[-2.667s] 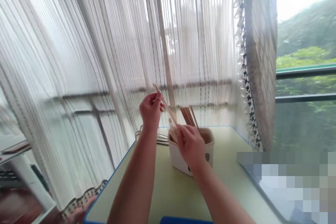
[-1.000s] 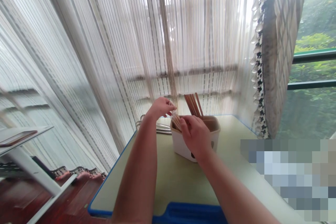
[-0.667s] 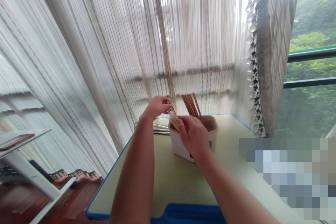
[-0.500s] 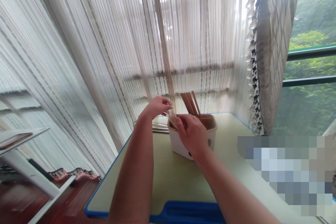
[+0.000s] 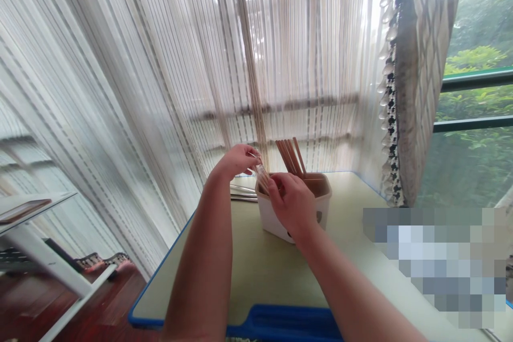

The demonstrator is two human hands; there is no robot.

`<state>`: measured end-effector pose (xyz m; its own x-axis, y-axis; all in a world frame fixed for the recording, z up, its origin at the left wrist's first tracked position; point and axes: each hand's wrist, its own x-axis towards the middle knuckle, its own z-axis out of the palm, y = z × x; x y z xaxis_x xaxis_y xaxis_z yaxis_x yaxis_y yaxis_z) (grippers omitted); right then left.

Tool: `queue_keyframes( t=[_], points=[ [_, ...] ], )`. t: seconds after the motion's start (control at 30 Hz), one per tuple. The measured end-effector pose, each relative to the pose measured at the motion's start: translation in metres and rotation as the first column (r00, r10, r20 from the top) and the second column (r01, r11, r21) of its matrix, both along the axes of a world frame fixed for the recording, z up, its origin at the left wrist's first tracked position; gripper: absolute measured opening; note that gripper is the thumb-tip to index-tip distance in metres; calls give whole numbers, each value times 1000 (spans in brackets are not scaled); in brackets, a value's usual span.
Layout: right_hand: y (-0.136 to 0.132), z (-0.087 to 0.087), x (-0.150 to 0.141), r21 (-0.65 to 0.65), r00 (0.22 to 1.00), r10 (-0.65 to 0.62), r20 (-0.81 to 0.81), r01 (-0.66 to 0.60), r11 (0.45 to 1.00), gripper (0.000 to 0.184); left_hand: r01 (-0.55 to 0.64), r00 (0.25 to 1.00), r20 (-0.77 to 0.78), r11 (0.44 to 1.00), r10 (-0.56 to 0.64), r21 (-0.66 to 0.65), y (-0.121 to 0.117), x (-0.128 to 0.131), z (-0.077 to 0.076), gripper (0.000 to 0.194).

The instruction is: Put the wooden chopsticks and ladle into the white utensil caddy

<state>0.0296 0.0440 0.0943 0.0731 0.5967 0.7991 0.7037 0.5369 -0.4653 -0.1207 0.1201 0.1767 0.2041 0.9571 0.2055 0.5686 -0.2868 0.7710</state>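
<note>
A white holder (image 5: 274, 220) with a tan rim stands on the table, and several brown chopsticks (image 5: 289, 156) lean up out of its back. Over its left compartment, thin pale sticks in a clear plastic wrapper (image 5: 262, 175) slant down to the right. My left hand (image 5: 240, 161) pinches the upper end of the wrapper, its fingers closed on the plastic. Lower down, my right hand (image 5: 294, 197) is closed around the sticks at the holder's front rim and hides part of them. Long shiny metal utensils (image 5: 243, 193) lie left of the holder, partly behind my left arm.
The pale table (image 5: 256, 272) has a blue edge and a blue front tray (image 5: 292, 323). Sheer curtains (image 5: 160, 64) hang close behind it. A white stand (image 5: 60, 262) is at the left; a blurred-out patch covers the right side.
My left hand has shifted slightly up and left, and the plastic wrapper looks a little more drawn out. My right hand stays almost in place at the holder.
</note>
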Motion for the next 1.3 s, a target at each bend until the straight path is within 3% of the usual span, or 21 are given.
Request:
queue_keyframes(
  t=[0.13,0.27,0.4,0.47,0.57,0.63,0.73,0.83,0.9,1.0,1.13,1.3],
  points=[
    [1,-2,0,16,1000,-15,1,15,1000,22,15,1000,17,1000,-15,-26,0,1,-1,28],
    [2,-3,0,12,1000,-2,13,1,1000,21,-18,999,26,999,19,-40,4,0,-2,51],
    [4,-2,2,18,1000,17,8,-17,1000,21,-189,977,121,977,176,102,6,0,4,66],
    [3,-1,4,43,1000,15,-18,-14,999,21,-340,937,172,910,306,237,-1,3,11,69],
    [-4,-1,4,191,999,39,13,-41,981,22,-535,844,235,726,482,432,-20,6,18,65],
    [-12,-4,0,327,988,113,101,-140,934,24,-621,774,272,602,571,503,-36,4,15,56],
    [-26,-14,-10,430,947,252,199,-315,846,32,-663,697,186,524,693,534,-55,-10,-8,40],
    [-34,-21,-21,425,910,352,219,-413,805,40,-692,611,-18,544,792,475,-71,-39,-47,31],
    [-35,-25,-27,402,892,396,217,-451,797,41,-692,579,-166,589,798,418,-84,-62,-74,29],
    [-34,-31,-37,334,867,448,217,-497,801,39,-701,552,-271,615,789,360,-106,-90,-110,29],
    [-31,-50,-52,93,780,538,319,-591,802,38,-731,561,-301,632,771,257,-128,-109,-145,28],
    [-19,-84,-66,-368,568,687,453,-583,724,27,-758,528,-356,617,771,211,-134,-113,-164,32]
  ],
)
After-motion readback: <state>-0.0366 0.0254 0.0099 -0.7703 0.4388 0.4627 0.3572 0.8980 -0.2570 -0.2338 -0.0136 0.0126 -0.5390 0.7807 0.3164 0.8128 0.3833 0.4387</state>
